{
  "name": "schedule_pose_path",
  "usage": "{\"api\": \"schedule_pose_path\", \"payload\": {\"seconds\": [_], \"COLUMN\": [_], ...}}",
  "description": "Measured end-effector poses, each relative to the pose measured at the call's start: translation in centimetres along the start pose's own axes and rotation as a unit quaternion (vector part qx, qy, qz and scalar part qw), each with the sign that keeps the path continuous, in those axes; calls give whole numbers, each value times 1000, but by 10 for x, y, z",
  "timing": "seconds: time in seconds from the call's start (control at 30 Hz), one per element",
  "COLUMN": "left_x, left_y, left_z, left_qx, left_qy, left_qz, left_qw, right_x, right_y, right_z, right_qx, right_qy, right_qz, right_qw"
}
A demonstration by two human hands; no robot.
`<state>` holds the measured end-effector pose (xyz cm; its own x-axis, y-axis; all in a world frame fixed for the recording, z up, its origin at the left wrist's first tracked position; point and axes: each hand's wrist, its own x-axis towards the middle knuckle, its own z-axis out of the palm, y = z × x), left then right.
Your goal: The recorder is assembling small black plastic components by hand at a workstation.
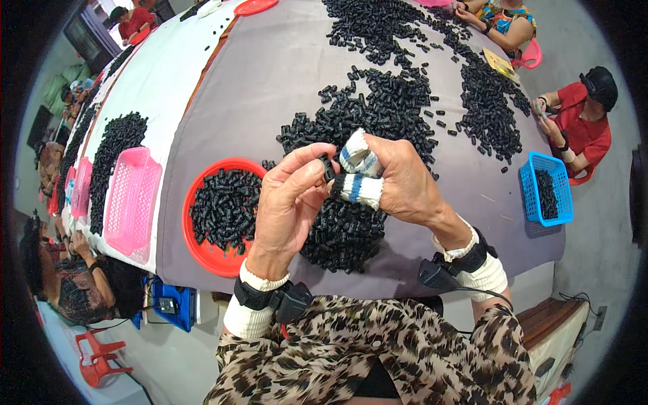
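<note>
Over the near part of the grey-covered table, both of my hands meet in the middle of the view. My left hand (286,212) pinches a small black ribbed cylindrical part (328,169) between thumb and fingertips. Closed round a folded white knit cloth with blue stripes (363,190) is my right hand (413,179). The cloth's folds touch or nearly touch the part. Beneath my hands lies a heap of similar black parts (344,244), and a larger heap (378,108) spreads just beyond. Left of my left hand stands a round red tray (187,233) filled with such parts.
A pink basket (132,202) stands on the white-covered table at left, beside more black parts (121,145). At right is a blue basket (563,196) holding some parts. A person in red (584,128) works at the right edge; other people sit around the tables.
</note>
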<state>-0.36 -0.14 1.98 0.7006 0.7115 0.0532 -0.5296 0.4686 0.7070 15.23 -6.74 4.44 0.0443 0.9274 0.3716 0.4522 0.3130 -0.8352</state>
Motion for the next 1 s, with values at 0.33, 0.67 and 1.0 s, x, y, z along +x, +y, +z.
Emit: {"api": "schedule_pose_path", "payload": {"seconds": [0.33,0.67,1.0], "left_x": [1,-2,-5], "left_y": [-6,-7,-5], "left_z": [-5,0,3], "left_qx": [-28,-3,12], "left_qy": [-8,11,4], "left_qz": [7,2,-4], "left_qw": [1000,1000,1000], "right_x": [0,6,11], "right_y": [1,2,-1], "right_z": [0,-5,-7], "right_qx": [17,-2,-35], "right_qy": [-25,-108,-126], "right_qz": [31,33,34], "right_qw": [999,994,991]}}
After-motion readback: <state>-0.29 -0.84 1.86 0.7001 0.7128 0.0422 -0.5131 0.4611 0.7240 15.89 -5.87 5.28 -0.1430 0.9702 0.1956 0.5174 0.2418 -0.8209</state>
